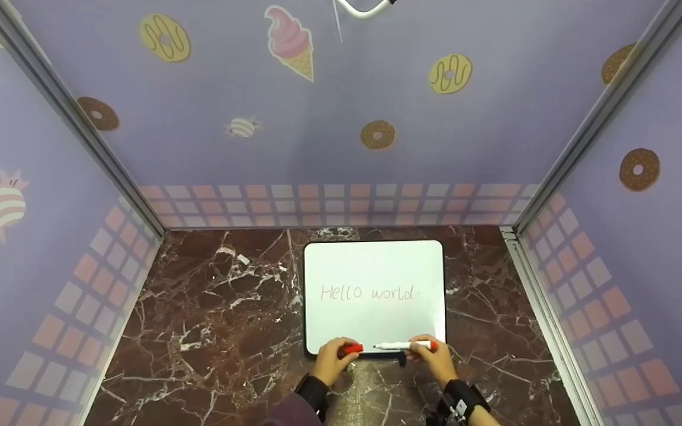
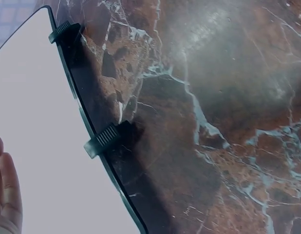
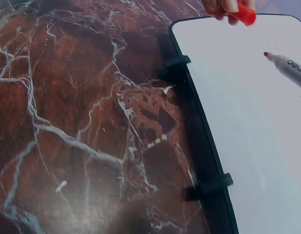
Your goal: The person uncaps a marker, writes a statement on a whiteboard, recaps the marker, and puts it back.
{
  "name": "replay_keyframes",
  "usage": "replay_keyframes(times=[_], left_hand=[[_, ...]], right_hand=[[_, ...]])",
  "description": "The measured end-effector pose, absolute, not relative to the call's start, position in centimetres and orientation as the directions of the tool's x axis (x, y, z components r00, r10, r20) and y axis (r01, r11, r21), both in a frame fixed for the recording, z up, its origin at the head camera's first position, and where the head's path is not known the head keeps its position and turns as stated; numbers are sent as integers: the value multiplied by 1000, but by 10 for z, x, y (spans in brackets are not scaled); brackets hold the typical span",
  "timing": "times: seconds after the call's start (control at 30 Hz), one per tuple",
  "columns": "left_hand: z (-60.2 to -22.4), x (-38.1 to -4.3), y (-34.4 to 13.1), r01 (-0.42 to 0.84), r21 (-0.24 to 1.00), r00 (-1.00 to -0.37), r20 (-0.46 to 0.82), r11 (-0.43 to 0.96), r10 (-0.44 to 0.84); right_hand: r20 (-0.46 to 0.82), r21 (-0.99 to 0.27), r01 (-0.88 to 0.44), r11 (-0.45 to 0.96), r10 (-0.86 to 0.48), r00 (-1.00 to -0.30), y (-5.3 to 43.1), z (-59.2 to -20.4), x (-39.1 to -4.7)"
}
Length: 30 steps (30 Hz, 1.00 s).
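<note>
In the head view, a whiteboard point(image 1: 370, 266) with "Hello world" handwritten in thin red letters lies in front of me. At its near edge my left hand point(image 1: 332, 360) pinches a red marker cap point(image 1: 353, 348). My right hand point(image 1: 437, 360) holds a white marker point(image 1: 397, 345) level, its uncapped tip pointing left at the cap across a short gap. From the right wrist, the marker's red tip point(image 3: 266, 54) and the cap point(image 3: 246, 15) show apart over the white surface. The left wrist view catches only fingers point(image 2: 10, 187) at its left edge; the cap is out of that view.
Black clips point(image 2: 105, 140) stick out from the board's dark frame. Under it spreads a brown marbled tabletop point(image 1: 228, 331), enclosed by purple walls point(image 1: 329, 154) printed with sweets. A metal rail point(image 1: 545, 331) runs along the right side. A white cable point(image 1: 364, 13) hangs at the top.
</note>
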<state>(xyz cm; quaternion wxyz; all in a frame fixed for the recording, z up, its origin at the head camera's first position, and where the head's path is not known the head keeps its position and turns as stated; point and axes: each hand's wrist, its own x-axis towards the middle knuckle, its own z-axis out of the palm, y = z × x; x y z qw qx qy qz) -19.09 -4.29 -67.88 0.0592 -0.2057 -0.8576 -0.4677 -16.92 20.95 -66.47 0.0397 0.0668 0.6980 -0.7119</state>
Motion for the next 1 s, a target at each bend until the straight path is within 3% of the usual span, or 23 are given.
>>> replay_keyframes(times=[0.2,0.43,0.6,1.0], left_hand=[[-677,-191,-39,405,775,-908,280,485,310],[-673,-196,-33,434,781,-892,301,450,339],[-674,-193,-31,441,816,-876,300,375,378],[-671,-187,-32,389,845,-882,225,366,415]], right_hand=[[-169,-984,169,-50,-10,-986,202,-663,-167],[-202,-975,205,-86,-45,-978,197,-636,-168],[-192,-973,207,-102,-138,-972,197,-640,-167],[-202,-923,290,-252,-324,-924,203,-642,-159]])
